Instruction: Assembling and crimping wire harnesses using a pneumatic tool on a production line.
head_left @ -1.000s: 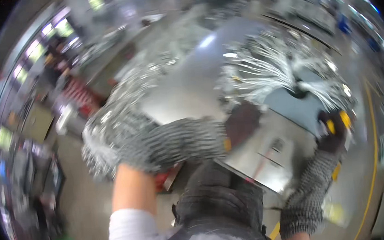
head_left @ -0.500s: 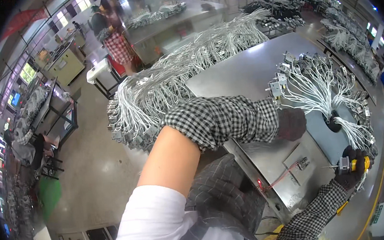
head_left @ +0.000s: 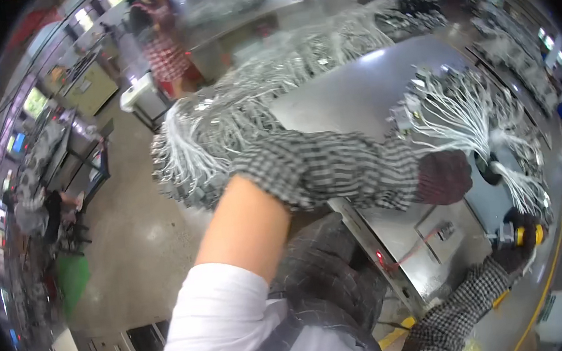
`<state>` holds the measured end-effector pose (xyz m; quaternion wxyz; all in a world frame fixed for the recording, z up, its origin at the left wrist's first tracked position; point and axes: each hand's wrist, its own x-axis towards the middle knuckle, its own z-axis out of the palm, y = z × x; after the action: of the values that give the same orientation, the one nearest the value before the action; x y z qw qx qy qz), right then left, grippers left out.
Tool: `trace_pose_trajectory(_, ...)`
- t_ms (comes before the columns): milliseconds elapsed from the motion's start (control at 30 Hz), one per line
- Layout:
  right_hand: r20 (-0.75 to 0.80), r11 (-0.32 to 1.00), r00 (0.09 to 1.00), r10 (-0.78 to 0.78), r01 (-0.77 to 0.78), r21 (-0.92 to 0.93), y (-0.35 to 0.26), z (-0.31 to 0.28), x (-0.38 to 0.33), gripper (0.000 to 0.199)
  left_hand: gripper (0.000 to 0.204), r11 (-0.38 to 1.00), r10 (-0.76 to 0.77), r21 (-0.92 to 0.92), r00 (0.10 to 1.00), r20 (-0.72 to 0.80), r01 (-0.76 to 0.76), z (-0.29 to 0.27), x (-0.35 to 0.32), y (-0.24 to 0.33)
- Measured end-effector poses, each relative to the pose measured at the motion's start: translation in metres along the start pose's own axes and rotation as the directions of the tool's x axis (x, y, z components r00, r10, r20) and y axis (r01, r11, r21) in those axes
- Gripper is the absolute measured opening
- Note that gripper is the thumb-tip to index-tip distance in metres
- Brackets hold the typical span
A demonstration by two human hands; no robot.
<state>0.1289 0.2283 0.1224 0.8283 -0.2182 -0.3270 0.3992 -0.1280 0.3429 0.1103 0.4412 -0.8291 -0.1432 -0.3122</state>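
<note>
My left hand (head_left: pixel 445 177), in a dark glove below a checked sleeve, reaches across the metal bench with its fingers curled in. Whatever it may hold is hidden. Close by on its right, a fan of white cables (head_left: pixel 469 123) with small metal fittings at their ends runs into a dark round opening (head_left: pixel 488 168) in a grey plate (head_left: pixel 481 207). At the lower right, my gloved right hand (head_left: pixel 518 239) is wrapped round a yellow and grey electric screwdriver (head_left: pixel 532 235), whose tip points left. A small metal fitting (head_left: pixel 445 231) lies on the bench left of the screwdriver.
A long heap of white cables (head_left: pixel 234 112) lines the bench's far left side. More cables stand on a rack (head_left: pixel 512 48) at the far right. A person in a red checked apron (head_left: pixel 165 61) stands beyond the heap; another person sits at the left. The bench edge (head_left: pixel 376 254) runs close to my body.
My left hand has moved right, closer to the cable fan and the round opening. My right hand still grips the screwdriver and has shifted only slightly.
</note>
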Motion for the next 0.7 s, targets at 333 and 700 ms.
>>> trace_pose_trajectory(333, -0.018, 0.961, 0.997, -0.07, 0.072, 0.266, -0.011, 0.007, 0.001, 0.036, 0.059, -0.404, 0.118, -0.543, 0.631, 0.767, 0.736, -0.036, 0.008, -0.008)
trace_pose_trajectory(700, 0.254, 0.931, 0.904, -0.345, 0.364, -0.03, -0.023, 0.081, -0.023, 0.066, 0.066, -0.267, 0.004, -0.762, 0.791, 0.612, 0.59, -0.023, 0.001, 0.013)
